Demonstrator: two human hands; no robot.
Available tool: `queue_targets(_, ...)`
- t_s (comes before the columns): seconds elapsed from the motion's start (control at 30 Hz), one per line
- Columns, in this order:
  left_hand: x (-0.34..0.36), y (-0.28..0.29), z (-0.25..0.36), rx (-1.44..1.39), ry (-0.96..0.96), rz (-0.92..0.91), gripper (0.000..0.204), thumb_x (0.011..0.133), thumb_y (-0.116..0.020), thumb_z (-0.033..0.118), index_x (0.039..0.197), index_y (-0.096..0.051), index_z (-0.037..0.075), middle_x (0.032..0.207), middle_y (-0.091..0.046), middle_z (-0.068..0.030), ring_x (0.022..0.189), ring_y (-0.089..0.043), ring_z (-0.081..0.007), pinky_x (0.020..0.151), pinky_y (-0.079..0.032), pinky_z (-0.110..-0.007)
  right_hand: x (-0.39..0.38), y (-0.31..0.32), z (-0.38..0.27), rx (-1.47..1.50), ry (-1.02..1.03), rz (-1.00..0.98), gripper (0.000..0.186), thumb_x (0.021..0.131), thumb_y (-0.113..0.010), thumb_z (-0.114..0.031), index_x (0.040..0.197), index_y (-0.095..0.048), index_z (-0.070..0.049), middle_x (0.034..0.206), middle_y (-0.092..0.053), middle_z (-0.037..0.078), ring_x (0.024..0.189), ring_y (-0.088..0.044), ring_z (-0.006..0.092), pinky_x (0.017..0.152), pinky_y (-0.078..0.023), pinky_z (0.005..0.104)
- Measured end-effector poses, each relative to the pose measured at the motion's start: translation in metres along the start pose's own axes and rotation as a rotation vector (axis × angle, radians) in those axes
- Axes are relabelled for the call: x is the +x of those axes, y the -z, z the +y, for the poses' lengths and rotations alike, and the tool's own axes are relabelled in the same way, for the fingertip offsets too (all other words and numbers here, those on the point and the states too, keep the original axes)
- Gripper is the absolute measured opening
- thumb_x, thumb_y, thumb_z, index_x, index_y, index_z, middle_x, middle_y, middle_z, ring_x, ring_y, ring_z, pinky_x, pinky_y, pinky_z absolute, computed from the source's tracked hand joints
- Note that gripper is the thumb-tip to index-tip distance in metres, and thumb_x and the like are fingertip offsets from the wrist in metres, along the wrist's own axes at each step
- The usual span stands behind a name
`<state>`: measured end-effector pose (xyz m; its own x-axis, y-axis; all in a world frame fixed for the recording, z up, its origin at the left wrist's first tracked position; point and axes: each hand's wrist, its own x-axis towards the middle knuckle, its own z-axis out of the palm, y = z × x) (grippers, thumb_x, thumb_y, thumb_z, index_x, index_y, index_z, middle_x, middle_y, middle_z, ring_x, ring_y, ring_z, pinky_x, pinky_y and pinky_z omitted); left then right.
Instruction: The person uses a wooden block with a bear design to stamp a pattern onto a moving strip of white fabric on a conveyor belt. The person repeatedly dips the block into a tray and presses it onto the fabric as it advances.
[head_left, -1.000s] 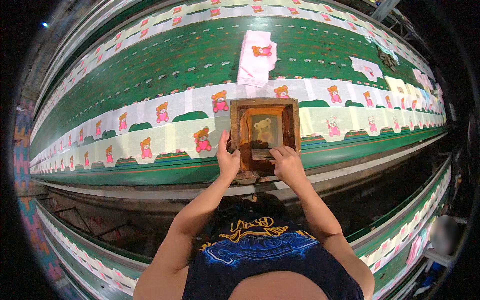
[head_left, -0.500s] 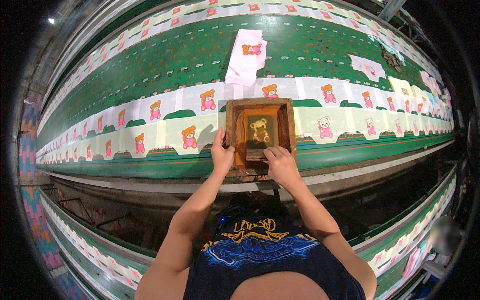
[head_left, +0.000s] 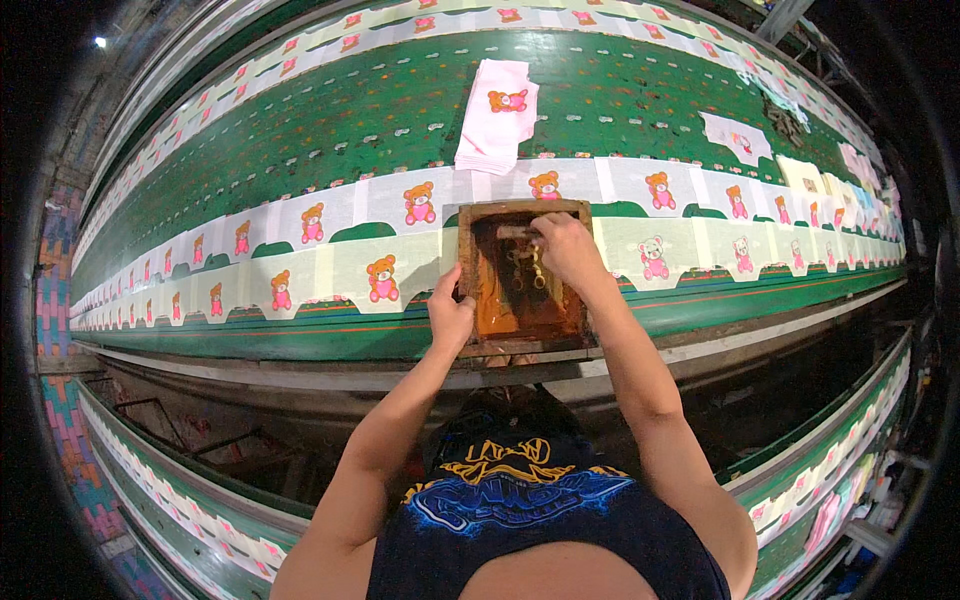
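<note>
A wooden printing screen frame [head_left: 470, 240] lies flat on a long green table [head_left: 330, 120], over a row of white fabric pieces printed with teddy bears [head_left: 381, 278]. My left hand [head_left: 450, 312] grips the frame's left edge. Inside the frame, near its far end, my right hand [head_left: 565, 250] is closed on a squeegee [head_left: 512, 232]. Orange-brown ink coats the mesh.
A stack of pink-white cloth pieces [head_left: 497, 112] with a bear print lies further back on the table. More printed pieces run along the table's far edge and to the right [head_left: 740, 140]. A parallel printing table [head_left: 820, 480] stands behind me at lower right.
The frame now lies one print further along the row. My right hand left the frame's near edge and reached inside to grasp the squeegee at its far end.
</note>
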<state>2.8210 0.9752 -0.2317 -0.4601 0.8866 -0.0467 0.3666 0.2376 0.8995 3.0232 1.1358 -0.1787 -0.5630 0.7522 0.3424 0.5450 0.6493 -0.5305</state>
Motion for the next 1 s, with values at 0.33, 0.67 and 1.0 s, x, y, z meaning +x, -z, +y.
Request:
queue_targets(0.33,-0.003,0.002,0.009,0.066,-0.013,0.013,0.063,0.073,-0.062,-0.011,0.135,-0.056,-0.004,0.135,-0.060,-0.0214,0.130,-0.056,-0.0332,0.111,-0.042,-0.038,-0.122,0.003,-0.055,-0.067,0.056,-0.107,0.044,0.064,-0.068,0.000,0.108,-0.065,0.000,0.111,-0.067,0.017,0.108,-0.062,0.0357,0.096,-0.049,0.0456)
queue_targets(0.67,-0.019,-0.061,0.031,-0.136,-0.139,0.083,0.068,0.073,-0.058,-0.016,0.139,-0.053,-0.002,0.136,-0.058,-0.0196,0.128,-0.056,-0.0297,0.109,-0.043,-0.037,-0.121,0.066,-0.014,0.003,-0.010,-0.142,0.038,0.069,-0.065,0.002,0.107,-0.065,-0.003,0.111,-0.068,0.014,0.103,-0.063,0.0341,0.089,-0.051,0.0449)
queue_targets(1.0,-0.041,-0.224,0.085,-0.044,-0.119,0.070,0.064,0.074,-0.059,-0.010,0.138,-0.052,-0.001,0.136,-0.057,-0.0222,0.131,-0.053,-0.0348,0.112,-0.039,-0.040,-0.177,0.157,0.112,-0.072,-0.045,-0.146,0.038,0.068,-0.066,0.002,0.105,-0.067,0.002,0.108,-0.070,0.016,0.101,-0.065,0.0349,0.091,-0.052,0.0449)
